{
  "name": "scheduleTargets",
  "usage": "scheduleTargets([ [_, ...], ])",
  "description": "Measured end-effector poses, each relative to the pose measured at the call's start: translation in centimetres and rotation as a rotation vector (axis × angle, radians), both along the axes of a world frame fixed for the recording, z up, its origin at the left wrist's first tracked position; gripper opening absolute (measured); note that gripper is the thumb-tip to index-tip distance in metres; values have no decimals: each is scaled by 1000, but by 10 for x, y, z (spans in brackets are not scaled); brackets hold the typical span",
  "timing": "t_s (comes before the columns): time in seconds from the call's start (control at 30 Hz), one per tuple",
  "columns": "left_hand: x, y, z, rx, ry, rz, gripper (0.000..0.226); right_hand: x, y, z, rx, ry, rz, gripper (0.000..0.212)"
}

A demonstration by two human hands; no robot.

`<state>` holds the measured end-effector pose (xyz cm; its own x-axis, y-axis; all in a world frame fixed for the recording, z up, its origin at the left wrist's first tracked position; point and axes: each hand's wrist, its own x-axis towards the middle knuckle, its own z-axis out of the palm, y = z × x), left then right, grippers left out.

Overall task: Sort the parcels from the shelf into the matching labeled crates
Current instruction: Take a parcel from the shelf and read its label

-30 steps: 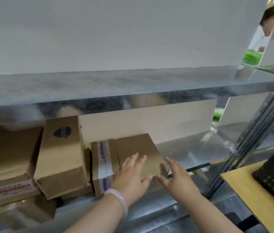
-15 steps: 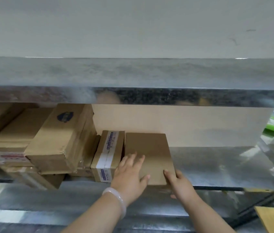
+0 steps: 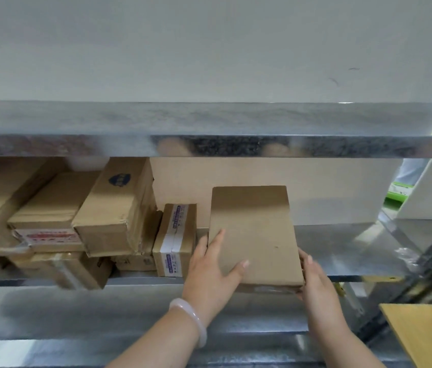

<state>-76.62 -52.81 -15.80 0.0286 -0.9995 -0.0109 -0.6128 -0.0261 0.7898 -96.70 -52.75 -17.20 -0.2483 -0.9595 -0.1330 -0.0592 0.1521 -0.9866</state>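
Nearest you, a pale bracelet [image 3: 193,322] sits on your left wrist, and a corner of a wooden table [image 3: 421,338] shows low on the right. Your left hand [image 3: 209,272] clasps the near left corner of the flat parcel [image 3: 254,235]: the thumb lies across its top face and the fingers run straight along its left edge. Your right hand [image 3: 315,285] cups the near right corner, with the thumb on the side edge and the fingers tucked underneath, out of sight.

The flat parcel's near end pokes out past the front lip of the shelf [image 3: 342,251]. Whether its far end rests on the metal, you cannot tell from here.

Both grips sit at the near end only, so the far end will probably dip as it clears the lip and could catch the edge or slide out of your palms.

Just beside your left fingers stands a small taped box [image 3: 175,243]. A sideways drag may knock it off. Behind it a logo box [image 3: 119,208] leans on a loose stack [image 3: 45,224], which may shift if nudged.

Above, the upper shelf [image 3: 209,146] hangs low, so a steep lift risks a bump. No label shows on the top face and no crate is in view. Check the label before choosing a crate.
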Motion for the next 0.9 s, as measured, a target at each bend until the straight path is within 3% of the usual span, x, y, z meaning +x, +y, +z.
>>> scheduleTargets([
  [0.1, 17, 29, 16, -95, 59, -8, 76, 13, 33, 15, -75, -21, -30, 23],
  [0.23, 50, 73, 42, -238, 153, -43, 68, 35, 81, 38, -76, -240, 55, 74],
  [0.37, 86, 120, 70, -324, 180, -62, 69, 62, 123, 70, -208, -304, 140, 90],
  [0.5, 130, 165, 93, -360, 42, 37, 99, 110, 162, 94, -342, -164, 205, 106],
  [0.63, 184, 208, 107, -178, 36, 126, 136, 180, 187, 104, -391, -98, 316, 123],
  [0.73, 231, 244, 111, -126, 42, 226, 143, 237, 202, 110, -389, -72, 439, 123],
  [0.9, 288, 302, 103, -216, 144, 320, 141, 326, 228, 112, -425, -27, 637, 90],
])
